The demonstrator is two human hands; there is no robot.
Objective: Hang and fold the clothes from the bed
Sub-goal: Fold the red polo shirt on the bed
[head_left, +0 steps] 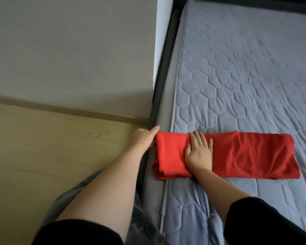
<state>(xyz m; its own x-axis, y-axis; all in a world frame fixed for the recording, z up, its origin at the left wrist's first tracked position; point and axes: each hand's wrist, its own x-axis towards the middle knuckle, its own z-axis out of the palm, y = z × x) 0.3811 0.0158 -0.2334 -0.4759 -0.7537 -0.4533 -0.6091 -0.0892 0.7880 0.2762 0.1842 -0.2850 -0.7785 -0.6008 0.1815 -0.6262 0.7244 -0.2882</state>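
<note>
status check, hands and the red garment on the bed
Left hand grips left end of red garment. Right hand flat on it. Folded long strip on mattress.

A home bedroom: 1 mattress (237, 68) (grey, quilted in hexagons) lies in a dark bed frame (163, 76), beside a plain wall (69, 50) and a pale wood floor (42, 147).
</note>
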